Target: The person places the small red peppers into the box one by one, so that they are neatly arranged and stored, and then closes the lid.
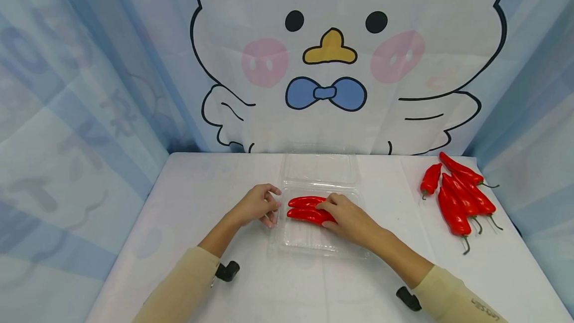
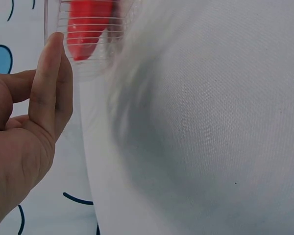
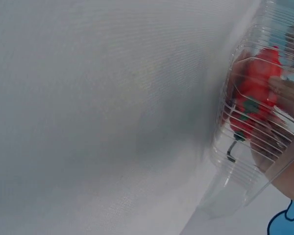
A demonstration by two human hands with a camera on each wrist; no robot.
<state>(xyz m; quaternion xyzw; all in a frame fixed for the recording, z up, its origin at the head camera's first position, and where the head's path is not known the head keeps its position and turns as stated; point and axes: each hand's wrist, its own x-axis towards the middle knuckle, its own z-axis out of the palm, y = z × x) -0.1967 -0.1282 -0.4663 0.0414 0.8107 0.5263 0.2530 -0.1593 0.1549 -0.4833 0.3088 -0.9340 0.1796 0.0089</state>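
1. my right hand (image 1: 343, 216) grasps the near pepper (image 1: 305, 214), fingers on its far side and thumb on its near side, around the stem end; the tip points left, out of my grip.
2. just beyond the near pepper lies the far pepper (image 1: 305, 200), side by side with it; my fingertips come close to it, and i cannot tell if they touch.
3. under and around my grip is the clear container (image 1: 309, 241); both peppers lie inside it, crosswise. its lid (image 1: 320, 169) is folded back, beyond my grip.
4. left of my grip, my left hand (image 1: 259, 207) is unclenched, fingers loosely bent, holding nothing, just beside the container's left wall; contact is unclear.
5. well to the right of my grip, five loose peppers (image 1: 459, 196) lie heaped on the white table (image 1: 269, 288).
6. i judge the step in hand as settling the near pepper into its row.
7. the next move, i'd say, calls for loosening my fingers gently and lifting straight up, without dragging either pepper askew.
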